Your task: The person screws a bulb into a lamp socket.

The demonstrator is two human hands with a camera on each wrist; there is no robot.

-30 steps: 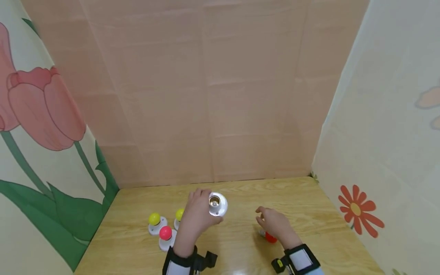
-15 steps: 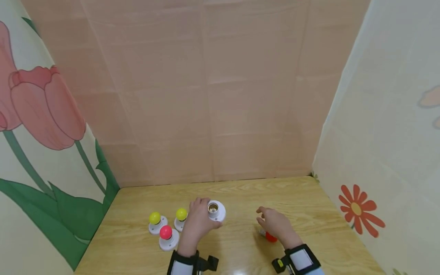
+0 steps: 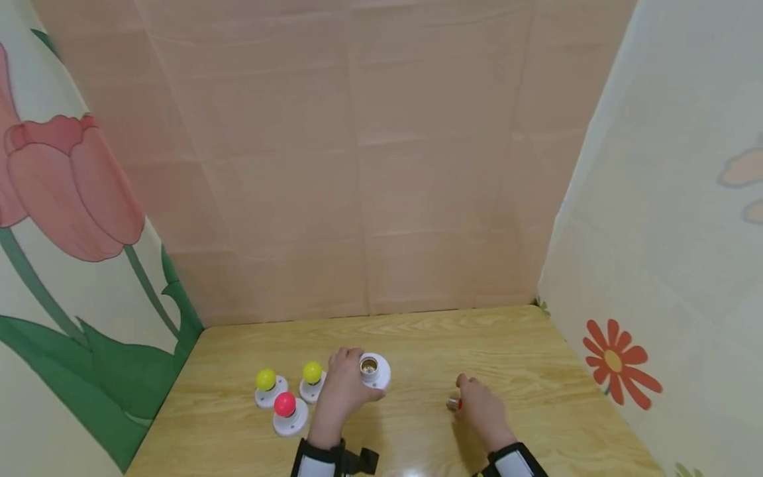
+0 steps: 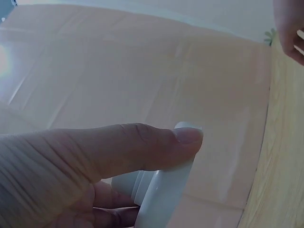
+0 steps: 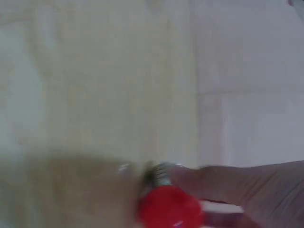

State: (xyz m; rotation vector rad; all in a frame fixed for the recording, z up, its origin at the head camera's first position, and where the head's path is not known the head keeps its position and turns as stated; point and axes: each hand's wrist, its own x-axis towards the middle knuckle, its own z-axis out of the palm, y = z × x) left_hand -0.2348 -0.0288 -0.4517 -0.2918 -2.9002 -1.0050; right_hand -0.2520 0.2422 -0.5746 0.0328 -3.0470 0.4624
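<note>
A white round lamp holder (image 3: 381,374) with a brass-lined socket is gripped by my left hand (image 3: 341,389). Seen from the left wrist, the thumb (image 4: 142,146) presses the holder's flange (image 4: 164,194) while fingers curl behind it. On the right side, my right hand (image 3: 481,409) grips a red light bulb (image 5: 170,207), its thumb against the threaded metal base (image 5: 162,174). From the head, the hand hides most of that bulb; the metal base and a sliver of red show. The right wrist view is blurred.
Left of my left hand stand two lamp holders with yellow bulbs (image 3: 265,379) (image 3: 312,372) and one with a pinkish-red bulb (image 3: 285,404). They rest on a wood-grain table (image 3: 417,344), with a brown sheet (image 3: 357,165) behind and printed walls at both sides.
My left hand has lowered the lamp holder a little. My right hand has moved slightly down and closed over the red bulb, which was more visible beneath it before.
</note>
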